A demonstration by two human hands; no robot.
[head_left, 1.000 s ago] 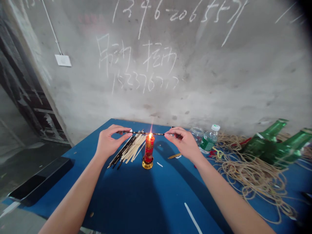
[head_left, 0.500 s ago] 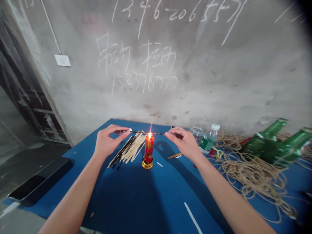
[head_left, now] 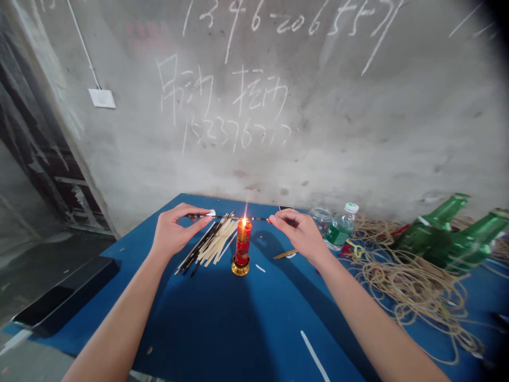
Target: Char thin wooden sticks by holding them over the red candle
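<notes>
Between my two hands a thin dark strip (head_left: 228, 217) is stretched level, its middle at the flame of a lit red candle (head_left: 243, 245). My left hand (head_left: 175, 227) pinches one end between thumb and fingers. The other end is pinched by my right hand (head_left: 299, 231). A small gold holder (head_left: 240, 268) carries the candle upright on the blue table (head_left: 210, 329). Left of the candle, a bundle of pale strips (head_left: 217, 239) lies beside several blackened strips (head_left: 199, 249).
Right of my right hand stand a glass jar (head_left: 320, 218) and a water bottle (head_left: 341, 227). Tangled tan cord (head_left: 417, 292) spreads before green bottles (head_left: 441, 220). A black box-shaped device (head_left: 67, 294) lies at the left table edge. A grey wall (head_left: 358, 132) rises behind.
My left hand has shifted very slightly left, its thumb now farther from the white spot behind it. Both hands still hold the strip at the flame.
</notes>
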